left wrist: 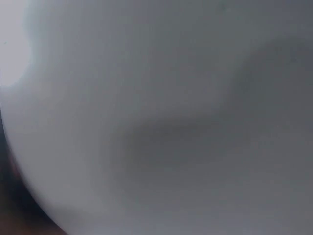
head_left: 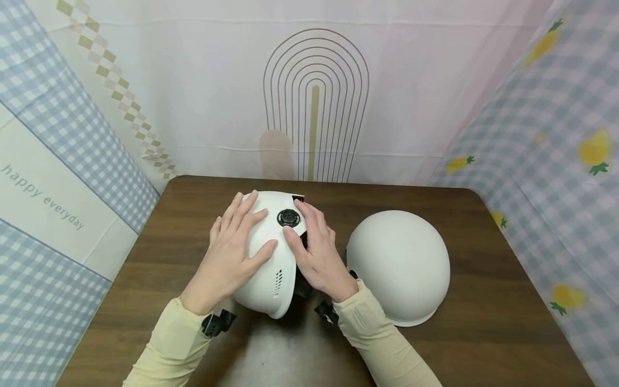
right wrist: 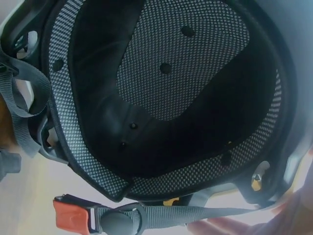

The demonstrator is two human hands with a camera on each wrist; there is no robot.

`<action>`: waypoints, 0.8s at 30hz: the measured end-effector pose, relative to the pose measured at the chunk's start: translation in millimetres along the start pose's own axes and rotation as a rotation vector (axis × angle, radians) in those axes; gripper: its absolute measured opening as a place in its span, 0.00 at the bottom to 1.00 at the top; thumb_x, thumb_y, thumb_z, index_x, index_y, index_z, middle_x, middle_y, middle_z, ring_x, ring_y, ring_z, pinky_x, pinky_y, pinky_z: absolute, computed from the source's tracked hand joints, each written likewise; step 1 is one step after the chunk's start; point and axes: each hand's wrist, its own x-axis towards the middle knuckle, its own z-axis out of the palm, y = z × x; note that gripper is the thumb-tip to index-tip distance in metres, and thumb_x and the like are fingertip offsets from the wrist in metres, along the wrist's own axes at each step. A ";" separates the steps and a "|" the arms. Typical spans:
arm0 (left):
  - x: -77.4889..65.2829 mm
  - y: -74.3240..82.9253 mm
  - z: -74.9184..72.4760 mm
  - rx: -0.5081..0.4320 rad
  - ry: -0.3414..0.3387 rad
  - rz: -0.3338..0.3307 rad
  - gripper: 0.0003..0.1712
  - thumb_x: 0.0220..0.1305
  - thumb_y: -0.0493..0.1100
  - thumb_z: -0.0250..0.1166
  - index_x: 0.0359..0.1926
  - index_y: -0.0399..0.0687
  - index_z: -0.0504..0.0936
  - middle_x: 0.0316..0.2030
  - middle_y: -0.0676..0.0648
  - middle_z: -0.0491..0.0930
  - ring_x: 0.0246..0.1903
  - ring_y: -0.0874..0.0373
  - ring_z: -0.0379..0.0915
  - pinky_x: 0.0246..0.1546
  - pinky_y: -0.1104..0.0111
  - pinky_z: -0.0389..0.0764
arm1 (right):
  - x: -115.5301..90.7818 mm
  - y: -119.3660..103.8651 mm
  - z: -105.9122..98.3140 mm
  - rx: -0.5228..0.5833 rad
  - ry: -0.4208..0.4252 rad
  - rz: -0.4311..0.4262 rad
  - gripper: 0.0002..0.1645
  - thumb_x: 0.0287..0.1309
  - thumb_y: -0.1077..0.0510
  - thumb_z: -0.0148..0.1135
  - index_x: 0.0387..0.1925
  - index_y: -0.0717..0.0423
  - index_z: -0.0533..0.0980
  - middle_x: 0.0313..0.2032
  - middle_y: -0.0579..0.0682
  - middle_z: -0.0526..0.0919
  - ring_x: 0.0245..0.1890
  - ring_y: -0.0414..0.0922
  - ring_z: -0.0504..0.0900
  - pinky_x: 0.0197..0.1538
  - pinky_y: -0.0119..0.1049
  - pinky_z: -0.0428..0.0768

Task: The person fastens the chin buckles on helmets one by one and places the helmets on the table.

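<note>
Head view: your white helmet (head_left: 266, 269) lies tipped on its side just below the centre of the frame, over a brown tabletop (head_left: 498, 306). Your left hand (head_left: 231, 255) spreads flat across the shell, fingers apart; your right hand (head_left: 316, 253) rests along its right edge, fingers extended, thumb near a black knob (head_left: 288, 217). Neither appears clamped. A second helmet (head_left: 398, 263) sits dome up, right of centre. Right wrist view shows dark mesh lining (right wrist: 166, 88) and, along the bottom, a strap (right wrist: 190, 216) with a red buckle (right wrist: 72, 215). Left wrist view is a grey blur. You seem to be steadying or turning the helmet; the next move likely calls for even pressure, the strap clear.
</note>
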 end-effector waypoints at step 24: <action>6.4 5.5 -7.7 0.098 -0.120 -0.026 0.44 0.59 0.71 0.59 0.72 0.59 0.64 0.73 0.49 0.52 0.73 0.45 0.38 0.57 0.29 0.50 | 0.0 28.3 11.3 0.185 -0.039 0.025 0.42 0.70 0.33 0.23 0.75 0.52 0.51 0.66 0.52 0.61 0.65 0.43 0.61 0.66 0.50 0.62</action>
